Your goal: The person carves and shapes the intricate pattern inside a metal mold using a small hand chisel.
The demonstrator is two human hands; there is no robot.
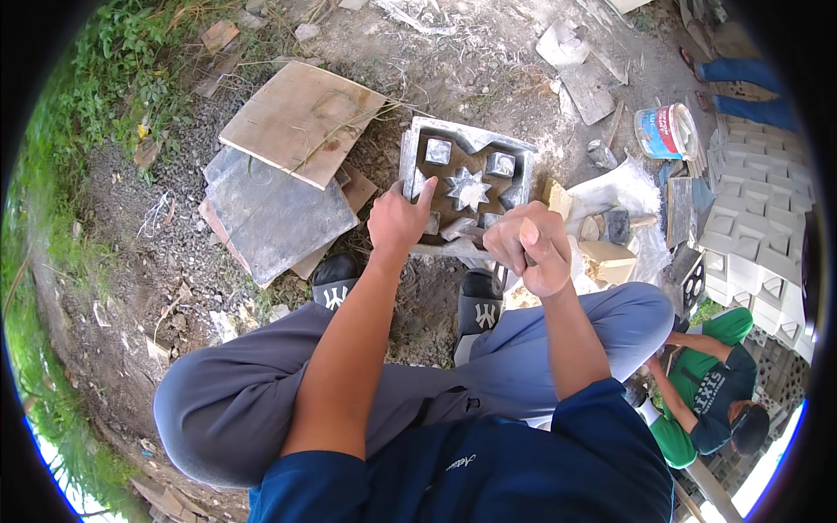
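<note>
A square grey block mould (pixel 406 161) lies on the ground in front of my feet. Inside it stand a raised eight-pointed star (pixel 468 189) and several small cubes, dusted pale. My left hand (pixel 397 222) grips the mould's left edge, fingers over the side and thumb along the top. Over the near right corner, my right hand (pixel 534 248) is closed in a fist with its thumb on top. A dark end of something shows by the palm, but the fingers hide the rest and I cannot make out its kind.
Flat boards (pixel 279 213) are stacked at the left. To the right lie a white sack (pixel 623 196), yellowish blocks (pixel 608 261) and a paint bucket (pixel 665 132). Pale patterned blocks (pixel 754 218) are piled far right. A person in green trousers (pixel 697 383) crouches at lower right; another's blue-trousered legs (pixel 741 91) show above.
</note>
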